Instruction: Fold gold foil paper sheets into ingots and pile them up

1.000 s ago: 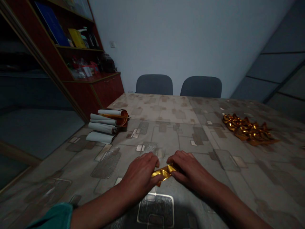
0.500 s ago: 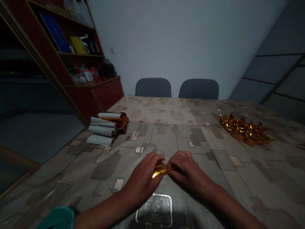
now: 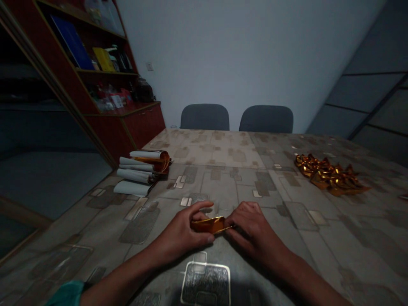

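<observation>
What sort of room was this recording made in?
Probably a small office or meeting room: a long table under a patterned cover, two dark upholstered chairs at its far end, and a wooden wall cabinet with shelves holding folders.

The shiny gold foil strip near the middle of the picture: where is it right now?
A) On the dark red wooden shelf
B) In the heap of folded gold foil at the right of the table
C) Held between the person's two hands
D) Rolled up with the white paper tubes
C. The shiny gold foil strip is gripped at its ends by the person's left hand and right hand.
</observation>
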Demonstrator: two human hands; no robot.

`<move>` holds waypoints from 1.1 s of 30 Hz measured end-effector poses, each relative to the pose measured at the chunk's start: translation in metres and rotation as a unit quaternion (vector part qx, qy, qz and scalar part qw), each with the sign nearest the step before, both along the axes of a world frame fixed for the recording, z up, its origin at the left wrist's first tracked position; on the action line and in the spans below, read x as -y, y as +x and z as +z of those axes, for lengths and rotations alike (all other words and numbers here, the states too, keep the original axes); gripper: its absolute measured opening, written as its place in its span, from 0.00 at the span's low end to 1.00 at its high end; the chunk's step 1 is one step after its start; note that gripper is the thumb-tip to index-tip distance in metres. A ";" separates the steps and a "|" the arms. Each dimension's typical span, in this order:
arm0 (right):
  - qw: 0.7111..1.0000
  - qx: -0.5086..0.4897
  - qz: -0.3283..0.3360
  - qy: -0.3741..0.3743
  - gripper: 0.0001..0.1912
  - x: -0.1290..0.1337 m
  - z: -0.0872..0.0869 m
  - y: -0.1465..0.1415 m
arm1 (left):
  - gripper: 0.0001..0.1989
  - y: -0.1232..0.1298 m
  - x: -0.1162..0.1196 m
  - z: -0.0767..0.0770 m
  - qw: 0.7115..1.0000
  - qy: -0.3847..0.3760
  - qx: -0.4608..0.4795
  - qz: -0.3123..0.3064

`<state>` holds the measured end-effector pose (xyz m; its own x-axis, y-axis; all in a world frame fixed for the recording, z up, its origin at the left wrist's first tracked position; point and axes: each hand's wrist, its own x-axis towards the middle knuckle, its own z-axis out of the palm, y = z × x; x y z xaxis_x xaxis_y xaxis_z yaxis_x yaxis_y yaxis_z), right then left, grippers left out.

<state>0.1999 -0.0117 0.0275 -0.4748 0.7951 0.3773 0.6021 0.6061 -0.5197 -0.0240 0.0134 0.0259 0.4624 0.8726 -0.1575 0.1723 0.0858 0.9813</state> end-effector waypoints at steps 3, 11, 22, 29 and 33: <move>1.000 -0.007 -0.015 -0.021 0.06 0.001 -0.001 -0.002 | 0.28 0.008 0.006 0.000 0.999 0.036 -0.019 0.023; 0.989 -0.046 -0.018 -0.139 0.07 0.001 0.003 0.000 | 0.30 0.008 0.011 0.007 0.999 0.050 0.004 0.022; 0.911 -0.263 -0.030 -0.317 0.04 0.000 -0.001 -0.006 | 0.22 0.017 0.015 -0.006 0.970 -0.126 0.200 0.057; 0.926 -0.242 -0.032 -0.288 0.02 0.005 -0.001 -0.012 | 0.14 0.024 0.013 -0.007 0.976 -0.066 0.138 0.153; 0.933 -0.245 -0.027 -0.261 0.06 0.003 0.006 -0.003 | 0.14 0.019 0.012 -0.004 0.970 -0.051 0.163 0.173</move>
